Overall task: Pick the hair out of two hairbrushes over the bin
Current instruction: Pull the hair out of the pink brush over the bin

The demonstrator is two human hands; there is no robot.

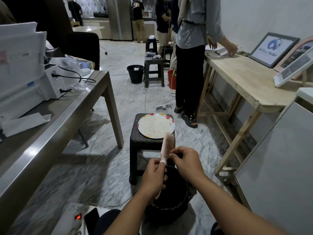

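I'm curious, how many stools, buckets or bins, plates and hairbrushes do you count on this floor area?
Stools: 4, namely the near one under the plate, one behind it, and two farther back.
Buckets or bins: 3, namely black bin, black bucket, red bucket.
Plates: 1.
Hairbrushes: 1, held in the left hand.
Total: 9.

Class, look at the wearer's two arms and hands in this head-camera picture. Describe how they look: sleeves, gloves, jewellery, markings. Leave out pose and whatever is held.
Both forearms are bare, with no sleeve showing anywhere along them. The left hand and right hand wear no gloves. No watch, bracelet or ring is visible on either, and no markings can be made out. Fingernails look short and unpainted, though the picture is soft.
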